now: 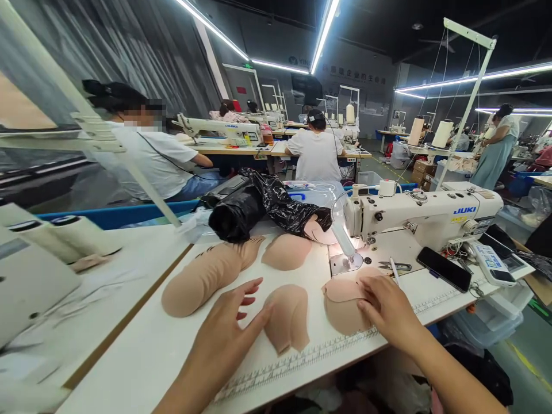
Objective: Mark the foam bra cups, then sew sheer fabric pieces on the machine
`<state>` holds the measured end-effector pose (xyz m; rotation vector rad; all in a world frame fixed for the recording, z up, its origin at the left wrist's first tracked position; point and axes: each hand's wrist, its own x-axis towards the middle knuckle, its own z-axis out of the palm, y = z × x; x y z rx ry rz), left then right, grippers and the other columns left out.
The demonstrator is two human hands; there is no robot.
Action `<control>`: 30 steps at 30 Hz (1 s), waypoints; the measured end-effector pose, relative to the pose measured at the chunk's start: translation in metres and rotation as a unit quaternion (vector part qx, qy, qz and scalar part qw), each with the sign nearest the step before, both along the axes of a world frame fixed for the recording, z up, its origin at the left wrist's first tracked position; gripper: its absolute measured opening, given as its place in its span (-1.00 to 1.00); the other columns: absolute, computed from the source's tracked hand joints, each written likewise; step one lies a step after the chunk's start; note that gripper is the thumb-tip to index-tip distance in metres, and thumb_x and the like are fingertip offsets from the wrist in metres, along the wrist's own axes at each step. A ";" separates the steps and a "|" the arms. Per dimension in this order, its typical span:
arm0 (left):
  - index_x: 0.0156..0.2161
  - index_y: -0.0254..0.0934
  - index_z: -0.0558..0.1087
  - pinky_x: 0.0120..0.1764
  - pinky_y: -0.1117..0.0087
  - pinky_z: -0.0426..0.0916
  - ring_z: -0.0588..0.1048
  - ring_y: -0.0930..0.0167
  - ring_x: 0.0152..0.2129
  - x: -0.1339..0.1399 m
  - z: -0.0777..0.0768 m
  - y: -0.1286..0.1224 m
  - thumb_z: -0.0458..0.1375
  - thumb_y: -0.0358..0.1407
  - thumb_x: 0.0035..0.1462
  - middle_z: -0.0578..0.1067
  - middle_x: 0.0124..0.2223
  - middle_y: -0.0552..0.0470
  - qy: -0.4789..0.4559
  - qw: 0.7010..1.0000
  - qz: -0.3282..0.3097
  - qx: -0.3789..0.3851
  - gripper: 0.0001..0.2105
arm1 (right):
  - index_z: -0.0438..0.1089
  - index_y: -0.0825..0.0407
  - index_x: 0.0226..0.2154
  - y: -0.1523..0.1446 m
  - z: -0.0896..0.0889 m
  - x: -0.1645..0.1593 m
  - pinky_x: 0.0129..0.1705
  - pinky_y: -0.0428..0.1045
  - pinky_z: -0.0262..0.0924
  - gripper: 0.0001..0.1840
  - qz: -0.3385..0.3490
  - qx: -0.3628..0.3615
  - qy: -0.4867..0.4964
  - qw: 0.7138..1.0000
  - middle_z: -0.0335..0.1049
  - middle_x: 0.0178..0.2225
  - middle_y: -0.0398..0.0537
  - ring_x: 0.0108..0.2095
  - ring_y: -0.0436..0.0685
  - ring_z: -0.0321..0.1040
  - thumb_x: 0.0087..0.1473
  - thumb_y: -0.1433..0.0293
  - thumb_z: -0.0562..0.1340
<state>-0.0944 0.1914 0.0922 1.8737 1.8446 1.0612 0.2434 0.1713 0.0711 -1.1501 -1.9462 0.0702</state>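
Note:
My left hand (228, 322) hovers over the white table with its fingers apart and holds nothing. Just right of its thumb lies a beige bra cup piece (287, 316) with a seam or fold down it. My right hand (388, 305) pinches the right edge of another beige cup piece (345, 313), whose pinkish upper part is folded over. Behind these rests a single beige cup (287, 253). A long nested stack of beige cups (198, 282) lies on its side left of my left hand. The sewing machine (414, 215) stands beyond my right hand, its needle area lit.
Scissors (395, 266), a white pen-like tool (394, 271) and a black phone (444, 268) lie right of the needle area. Black plastic bags (263, 201) sit at the table's back. A measuring tape (310, 353) runs along the front edge. Several people sit at machines ahead.

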 end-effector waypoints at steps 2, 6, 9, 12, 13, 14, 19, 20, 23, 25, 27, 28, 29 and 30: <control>0.10 -0.13 0.55 -0.15 0.14 0.61 0.63 0.10 -0.10 0.015 -0.003 0.000 0.12 0.09 0.28 0.62 0.07 -0.13 0.053 0.993 -0.092 0.044 -0.54 | 0.45 -0.04 0.02 0.002 -0.009 -0.003 -0.11 0.14 0.46 -0.78 -0.007 0.021 -0.019 1.000 0.61 -0.18 0.01 -0.17 0.27 0.53 0.35 0.47 0.23; 0.19 -0.06 0.50 0.14 0.05 0.54 0.57 0.13 0.13 0.058 -0.016 -0.005 0.10 -0.29 0.29 0.58 0.20 -0.06 0.146 0.951 -0.248 0.111 -0.61 | 0.48 -0.01 -0.05 0.011 -0.012 -0.010 -0.16 0.10 0.40 -0.78 -0.034 0.093 -0.048 0.994 0.58 -0.27 0.02 -0.25 0.22 0.48 0.43 0.50 0.14; 0.40 -0.09 0.28 0.22 0.02 0.49 0.46 0.13 0.27 0.077 -0.026 -0.002 0.01 -0.56 0.10 0.44 0.37 -0.10 0.206 0.927 -0.275 0.147 -0.25 | 0.50 -0.01 -0.06 0.018 -0.005 0.006 -0.17 0.10 0.33 -0.76 -0.058 0.151 -0.066 0.985 0.59 -0.22 0.06 -0.24 0.21 0.45 0.43 0.53 0.14; 0.44 -0.20 0.24 0.22 0.02 0.49 0.44 0.10 0.31 0.082 -0.029 0.009 -0.02 -0.63 0.04 0.42 0.41 -0.17 0.259 0.896 -0.324 0.158 -0.18 | 0.51 -0.02 -0.04 0.020 -0.001 0.036 -0.13 0.12 0.28 -0.72 -0.068 0.190 -0.096 0.975 0.61 -0.17 0.07 -0.18 0.21 0.44 0.41 0.58 0.14; 0.42 -0.22 0.29 0.19 0.04 0.51 0.49 0.11 0.26 0.082 -0.027 0.014 -0.03 -0.63 0.05 0.46 0.38 -0.18 0.269 0.888 -0.336 0.159 -0.21 | 0.51 -0.02 -0.04 0.018 -0.002 0.045 -0.12 0.12 0.27 -0.71 -0.066 0.196 -0.111 0.972 0.61 -0.18 0.06 -0.17 0.21 0.44 0.41 0.58 0.14; 0.38 -0.21 0.35 0.16 0.05 0.54 0.54 0.12 0.21 0.081 -0.026 0.018 -0.03 -0.63 0.07 0.51 0.34 -0.16 0.276 0.884 -0.343 0.156 -0.25 | 0.51 -0.03 -0.04 0.017 -0.004 0.054 -0.13 0.12 0.26 -0.71 -0.060 0.198 -0.128 0.970 0.61 -0.19 0.04 -0.17 0.21 0.42 0.41 0.58 0.14; 0.22 -0.12 0.53 0.04 0.07 0.58 0.64 0.15 0.02 0.077 -0.016 0.035 -0.05 -0.60 0.12 0.65 0.17 -0.07 0.269 0.893 -0.329 0.146 -0.36 | 0.51 -0.03 -0.09 0.006 -0.016 0.077 -0.18 0.09 0.20 -0.75 -0.015 0.171 -0.219 0.961 0.58 -0.27 -0.04 -0.25 0.19 0.33 0.38 0.58 0.17; 0.21 -0.14 0.54 0.03 0.08 0.58 0.65 0.15 0.02 0.076 -0.014 0.036 -0.03 -0.58 0.14 0.65 0.17 -0.08 0.267 0.892 -0.334 0.144 -0.39 | 0.51 -0.03 -0.12 0.005 -0.018 0.078 -0.18 0.09 0.19 -0.75 -0.014 0.161 -0.232 0.959 0.56 -0.28 -0.05 -0.25 0.20 0.31 0.36 0.59 0.19; 0.17 -0.19 0.57 0.01 0.13 0.59 0.68 0.17 -0.02 0.078 -0.005 0.038 0.00 -0.54 0.18 0.68 0.15 -0.09 0.263 0.890 -0.343 0.144 -0.47 | 0.50 -0.04 -0.22 0.006 -0.022 0.079 -0.19 0.11 0.14 -0.77 -0.026 0.136 -0.253 0.958 0.51 -0.32 -0.05 -0.27 0.21 0.26 0.29 0.62 0.25; 0.08 -0.15 0.62 -0.06 0.20 0.60 0.70 0.22 -0.11 0.080 0.001 0.038 -0.01 -0.53 0.22 0.72 0.05 -0.03 0.261 0.893 -0.335 0.147 -0.52 | 0.48 -0.03 -0.26 0.007 -0.023 0.077 -0.21 0.11 0.12 -0.75 -0.038 0.123 -0.250 0.960 0.50 -0.32 -0.03 -0.27 0.23 0.25 0.25 0.66 0.25; -0.02 -0.09 0.65 -0.16 0.28 0.59 0.70 0.27 -0.21 0.079 0.005 0.037 -0.01 -0.51 0.28 0.75 -0.07 0.04 0.259 0.899 -0.317 0.158 -0.57 | 0.48 -0.02 -0.27 0.006 -0.021 0.074 -0.20 0.11 0.12 -0.72 -0.043 0.112 -0.236 0.964 0.51 -0.31 -0.03 -0.26 0.24 0.26 0.22 0.68 0.24; -0.05 -0.09 0.66 -0.19 0.30 0.59 0.70 0.28 -0.25 0.078 0.007 0.037 0.00 -0.48 0.30 0.75 -0.12 0.05 0.257 0.902 -0.302 0.170 -0.60 | 0.47 -0.02 -0.25 0.005 -0.019 0.072 -0.19 0.11 0.13 -0.72 -0.043 0.105 -0.226 0.967 0.51 -0.31 -0.03 -0.26 0.24 0.27 0.22 0.69 0.23; -0.05 -0.10 0.66 -0.21 0.30 0.58 0.70 0.28 -0.26 0.075 0.009 0.036 0.01 -0.45 0.33 0.75 -0.14 0.05 0.255 0.906 -0.282 0.186 -0.62 | 0.47 -0.01 -0.22 0.002 -0.016 0.070 -0.18 0.11 0.14 -0.73 -0.043 0.099 -0.213 0.971 0.52 -0.29 -0.03 -0.25 0.24 0.29 0.22 0.68 0.23; -0.04 -0.12 0.66 -0.20 0.29 0.57 0.69 0.26 -0.25 0.071 0.011 0.036 0.02 -0.43 0.35 0.75 -0.15 0.03 0.252 0.910 -0.258 0.206 -0.65 | 0.47 -0.01 -0.18 -0.001 -0.013 0.068 -0.18 0.11 0.16 -0.73 -0.041 0.092 -0.199 0.975 0.53 -0.28 -0.03 -0.24 0.24 0.31 0.24 0.67 0.22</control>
